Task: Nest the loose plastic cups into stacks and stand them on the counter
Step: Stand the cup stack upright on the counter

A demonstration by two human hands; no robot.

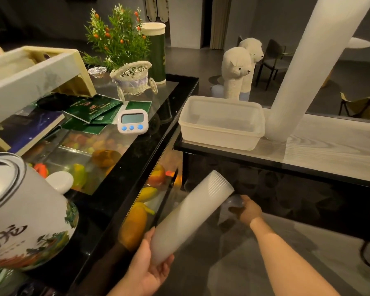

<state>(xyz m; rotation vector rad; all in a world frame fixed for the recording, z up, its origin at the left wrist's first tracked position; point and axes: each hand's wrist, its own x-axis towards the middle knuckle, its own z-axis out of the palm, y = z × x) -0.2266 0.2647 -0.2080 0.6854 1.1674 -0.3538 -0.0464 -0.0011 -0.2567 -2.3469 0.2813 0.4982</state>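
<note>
Holding a short stack of cups [188, 216] low, below the counter [329, 150], left hand [150, 272] wrapped round its base. Gripping one loose cup [235, 202] in right hand [249, 210]. Adding cups now; next, push it straight into the open end.

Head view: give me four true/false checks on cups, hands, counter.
1. The left hand grips a nested cup stack held at a slant. True.
2. The right hand is empty. False: it holds a clear loose cup at the stack's open end.
3. A tall cup stack already stands on the wood-grain counter, beside the plastic tub. True.
4. The plastic tub is full of cups. False: it looks empty.
</note>
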